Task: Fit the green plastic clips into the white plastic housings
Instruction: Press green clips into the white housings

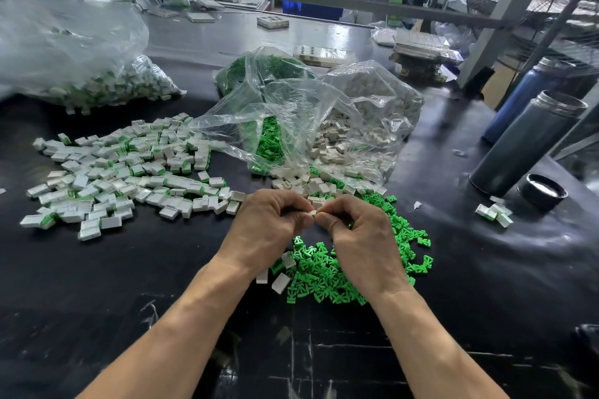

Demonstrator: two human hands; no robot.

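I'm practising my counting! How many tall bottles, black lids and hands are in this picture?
Tall bottles: 2, the blue bottle and the grey bottle
Black lids: 1, the black lid beside the grey bottle
Hands: 2, the left hand and the right hand, both pinching one white housing
Total: 5

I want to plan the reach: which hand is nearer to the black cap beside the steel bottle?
Right. The right hand is left of the black cap; the left hand is farther left, beyond it.
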